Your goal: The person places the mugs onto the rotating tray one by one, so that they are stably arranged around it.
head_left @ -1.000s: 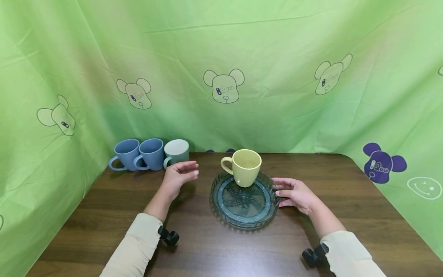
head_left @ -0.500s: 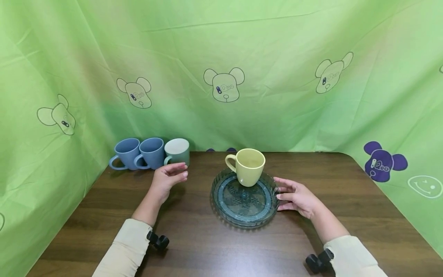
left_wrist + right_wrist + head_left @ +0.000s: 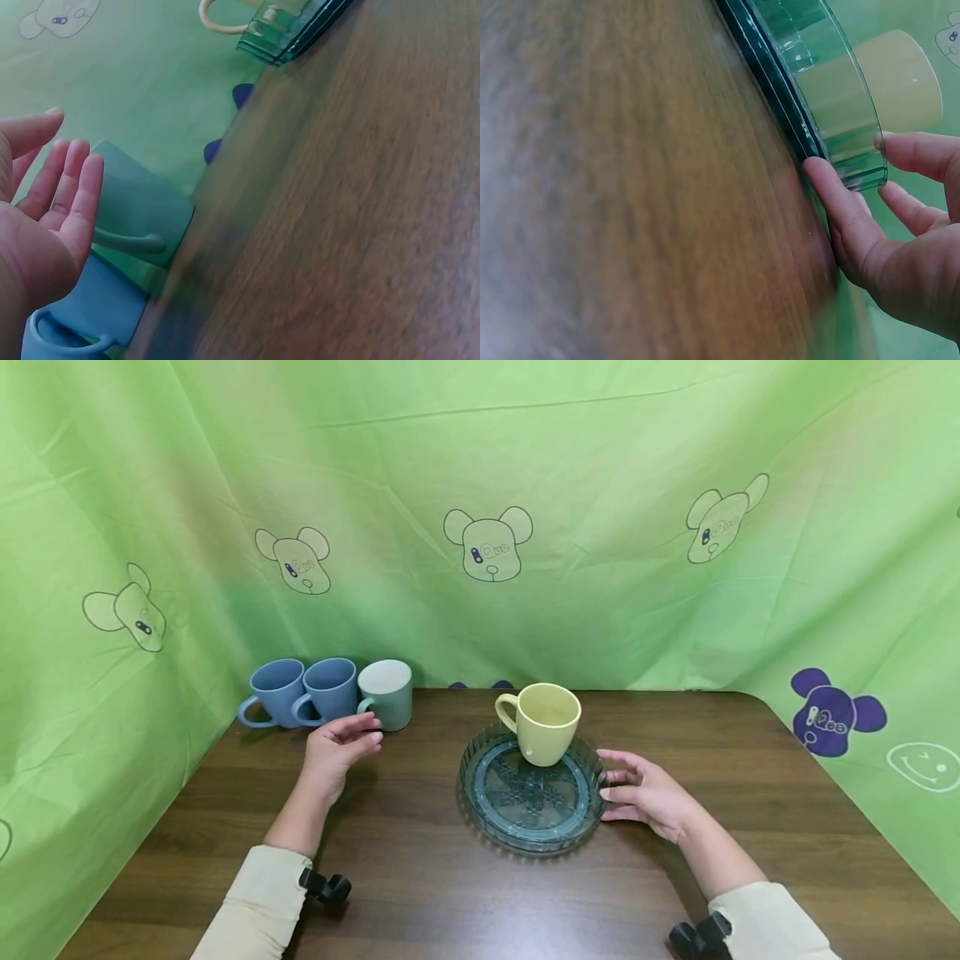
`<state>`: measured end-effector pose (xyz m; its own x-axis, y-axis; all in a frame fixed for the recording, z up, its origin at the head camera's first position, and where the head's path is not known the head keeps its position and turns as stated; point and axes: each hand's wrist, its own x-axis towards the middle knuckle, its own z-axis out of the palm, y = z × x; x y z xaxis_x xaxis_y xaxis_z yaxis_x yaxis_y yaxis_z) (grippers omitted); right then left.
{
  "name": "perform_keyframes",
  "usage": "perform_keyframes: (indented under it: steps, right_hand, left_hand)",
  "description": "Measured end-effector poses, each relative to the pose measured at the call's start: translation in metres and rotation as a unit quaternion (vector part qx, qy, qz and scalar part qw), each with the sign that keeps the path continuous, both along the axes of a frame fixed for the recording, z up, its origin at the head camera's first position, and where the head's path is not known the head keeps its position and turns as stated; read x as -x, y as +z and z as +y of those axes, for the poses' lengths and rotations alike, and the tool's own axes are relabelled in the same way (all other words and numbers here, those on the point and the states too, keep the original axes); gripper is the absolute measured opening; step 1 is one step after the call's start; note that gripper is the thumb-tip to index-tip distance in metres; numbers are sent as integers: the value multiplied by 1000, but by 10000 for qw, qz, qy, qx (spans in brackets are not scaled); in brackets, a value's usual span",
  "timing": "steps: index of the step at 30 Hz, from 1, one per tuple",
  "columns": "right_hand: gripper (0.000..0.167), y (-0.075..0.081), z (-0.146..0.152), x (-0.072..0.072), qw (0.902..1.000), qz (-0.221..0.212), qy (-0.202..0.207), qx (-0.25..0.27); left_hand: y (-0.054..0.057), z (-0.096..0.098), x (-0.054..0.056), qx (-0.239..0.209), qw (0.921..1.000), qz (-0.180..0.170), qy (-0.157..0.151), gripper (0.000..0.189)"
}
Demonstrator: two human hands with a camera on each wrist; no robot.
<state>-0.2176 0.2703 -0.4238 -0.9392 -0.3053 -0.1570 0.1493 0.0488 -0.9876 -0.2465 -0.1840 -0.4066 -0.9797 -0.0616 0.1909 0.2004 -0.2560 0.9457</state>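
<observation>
Fingertips of my right hand (image 3: 648, 797) touch the right side of a round, dark-green clear tray (image 3: 534, 842) with a fluted wall. In the right wrist view, the little finger lies low at the tray's base (image 3: 804, 124) and another digit meets its upper rim. A yellow mug (image 3: 547, 727) stands upright at the back of the tray, handle toward the left. My left hand (image 3: 337, 756) holds nothing; its fingers are loosely bent in front of a green mug (image 3: 392, 703) with a pale interior. The left wrist view shows the palm and separated fingertips overlapping that mug (image 3: 142, 206).
Two blue mugs (image 3: 277, 693) (image 3: 334, 689) stand in a row with the green one at the back left of the brown wooden table (image 3: 450, 902). A green printed cloth (image 3: 585, 610) hangs behind the table and along both sides.
My left hand has moved left and toward me, away from the yellow mug. The yellow mug has shifted slightly right on the tray. My right hand has stayed at the tray's edge.
</observation>
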Motion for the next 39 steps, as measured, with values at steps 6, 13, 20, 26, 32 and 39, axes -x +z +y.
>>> perform_keyframes:
  steps: [6,13,20,26,32,39]
  right_hand:
    - [74,-1,-2,-4,9999,20,-27,115]
    - [74,-3,-3,-9,9997,32,-113,217]
    - [74,-1,-7,-13,9996,2,-262,128]
    - [72,-1,-8,-16,9992,-9,-381,105]
    - [69,0,-8,-20,9991,-8,-407,125]
    - [65,1,-8,-22,9988,-12,-401,274]
  left_hand:
    - [0,-5,-1,22,9987,-40,505,27]
    - [-3,-8,-1,463,9928,126,1097,41]
    - [-5,-12,2,1062,9857,-15,1310,44]
    - [-11,-14,9,1208,9854,-308,1158,53]
    - [-21,-14,21,946,9878,-507,1129,57]
    - [-27,-13,34,878,9834,-709,1421,54]
